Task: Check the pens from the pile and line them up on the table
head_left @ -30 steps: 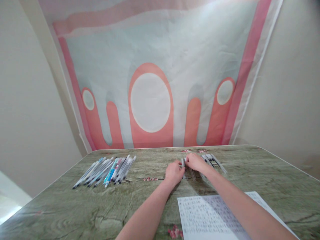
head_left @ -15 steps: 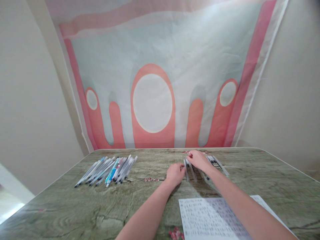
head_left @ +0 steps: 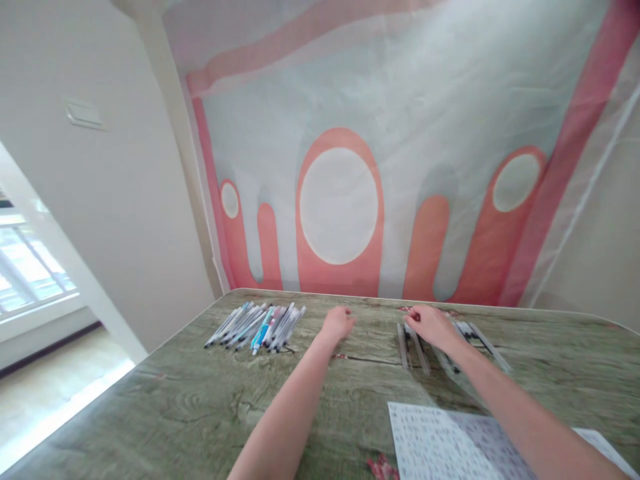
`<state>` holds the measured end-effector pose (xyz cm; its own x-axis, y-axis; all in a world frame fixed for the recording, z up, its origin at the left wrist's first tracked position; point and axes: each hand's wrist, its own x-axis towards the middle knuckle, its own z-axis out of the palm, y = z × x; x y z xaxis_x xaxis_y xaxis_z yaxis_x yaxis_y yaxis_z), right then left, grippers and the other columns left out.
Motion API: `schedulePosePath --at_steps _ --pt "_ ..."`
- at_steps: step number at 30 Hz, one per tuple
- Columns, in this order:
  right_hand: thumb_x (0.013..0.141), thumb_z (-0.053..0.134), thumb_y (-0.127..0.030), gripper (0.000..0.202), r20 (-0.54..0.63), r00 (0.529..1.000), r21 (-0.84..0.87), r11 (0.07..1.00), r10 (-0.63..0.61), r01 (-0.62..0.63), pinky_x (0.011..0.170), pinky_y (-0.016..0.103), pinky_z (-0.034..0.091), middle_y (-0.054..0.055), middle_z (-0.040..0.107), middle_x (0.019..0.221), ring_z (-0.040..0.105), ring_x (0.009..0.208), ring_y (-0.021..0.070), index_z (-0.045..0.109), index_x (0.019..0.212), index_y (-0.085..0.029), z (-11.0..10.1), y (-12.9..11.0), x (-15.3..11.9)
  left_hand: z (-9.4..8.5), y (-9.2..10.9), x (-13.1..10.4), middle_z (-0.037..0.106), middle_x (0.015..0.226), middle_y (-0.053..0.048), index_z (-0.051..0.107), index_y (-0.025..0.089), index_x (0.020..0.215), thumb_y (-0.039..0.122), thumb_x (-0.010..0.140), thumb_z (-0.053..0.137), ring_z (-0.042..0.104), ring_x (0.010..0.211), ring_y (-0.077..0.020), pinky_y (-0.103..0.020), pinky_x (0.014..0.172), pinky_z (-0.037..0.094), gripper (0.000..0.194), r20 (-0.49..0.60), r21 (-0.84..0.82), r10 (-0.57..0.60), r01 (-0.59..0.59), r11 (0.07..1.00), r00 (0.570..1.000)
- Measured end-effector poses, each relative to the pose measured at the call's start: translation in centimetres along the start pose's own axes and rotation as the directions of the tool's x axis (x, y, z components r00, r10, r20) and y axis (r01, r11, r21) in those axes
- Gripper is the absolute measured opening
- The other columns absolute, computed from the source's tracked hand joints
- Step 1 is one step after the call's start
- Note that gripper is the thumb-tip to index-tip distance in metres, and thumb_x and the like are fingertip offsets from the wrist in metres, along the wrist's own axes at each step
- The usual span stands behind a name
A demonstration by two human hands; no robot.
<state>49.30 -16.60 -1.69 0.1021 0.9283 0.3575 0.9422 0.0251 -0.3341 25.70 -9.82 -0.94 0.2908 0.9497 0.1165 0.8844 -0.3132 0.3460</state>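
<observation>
My left hand (head_left: 339, 324) is just above the table between two groups of pens, fingers slightly bent and apart, with nothing visible in it. Left of it lies a bunch of pens (head_left: 240, 328), mostly clear with dark tips; a blue-and-white pen (head_left: 261, 337) and a pink one stand out. My right hand (head_left: 431, 325) is at the upper ends of a looser row of clear pens (head_left: 419, 353). Its fingertips are pinched together over the pen tops, and what is between them is hidden. More pens (head_left: 487, 345) lie beyond the right wrist, partly covered by the forearm.
Sheets of paper covered in handwriting (head_left: 440, 440) lie near the front, under the right forearm. The wood-patterned table (head_left: 200, 413) ends at a printed cloth backdrop (head_left: 340, 277). A window with railings (head_left: 33, 267) is off to the left.
My left hand has moved left, away from the right-hand row and towards the left bunch. My right hand stays at the pen tops. The view has turned to the left.
</observation>
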Motion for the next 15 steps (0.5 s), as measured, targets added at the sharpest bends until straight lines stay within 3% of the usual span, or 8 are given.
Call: schedulePosePath --at_steps 4,7,10,15 --pt "0.073 0.046 -0.033 0.022 0.000 1.000 0.006 1.000 -0.001 0.001 0.054 0.023 0.028 0.002 0.059 0.062 0.052 0.061 0.0141 0.053 0.058 -0.019 0.0 0.0 0.1 -3.1 -5.8 -1.0 0.053 0.105 -0.017 0.053 0.008 0.101 0.021 0.076 0.045 0.051 0.098 -0.0224 -0.031 0.082 0.037 0.029 -0.116 0.123 -0.148 0.162 0.979 0.982" --pt "0.072 0.047 -0.033 0.022 0.009 1.000 0.008 1.000 0.022 -0.023 0.053 0.023 0.028 0.002 0.059 0.062 0.051 0.060 0.0145 0.053 0.057 -0.019 0.4 0.1 0.2 -4.0 -8.9 -2.1 0.050 0.106 -0.018 0.048 0.009 0.105 0.022 0.079 0.041 0.049 0.099 -0.0236 -0.032 0.080 0.038 0.030 -0.227 0.290 -0.212 0.273 0.917 0.951" --pt "0.071 0.049 -0.033 0.021 0.015 0.999 0.018 0.999 0.033 -0.034 0.054 0.024 0.029 0.003 0.059 0.064 0.051 0.061 0.0147 0.054 0.057 -0.019 1.0 0.1 0.3 -3.9 -10.3 -2.9 0.051 0.105 -0.017 0.048 0.010 0.104 0.025 0.080 0.040 0.050 0.097 -0.0239 -0.031 0.077 0.039 0.029 -0.221 0.358 -0.206 0.276 0.892 0.953" --pt "0.069 0.051 -0.032 0.019 0.007 1.000 0.038 0.999 0.003 -0.003 0.058 0.023 0.032 0.003 0.059 0.065 0.051 0.062 0.0141 0.053 0.055 -0.019 1.8 0.2 0.3 -3.4 -10.0 -3.1 0.055 0.100 -0.018 0.052 0.009 0.099 0.025 0.079 0.041 0.054 0.091 -0.0237 -0.030 0.074 0.039 0.027 -0.144 0.334 -0.196 0.234 0.913 0.970"
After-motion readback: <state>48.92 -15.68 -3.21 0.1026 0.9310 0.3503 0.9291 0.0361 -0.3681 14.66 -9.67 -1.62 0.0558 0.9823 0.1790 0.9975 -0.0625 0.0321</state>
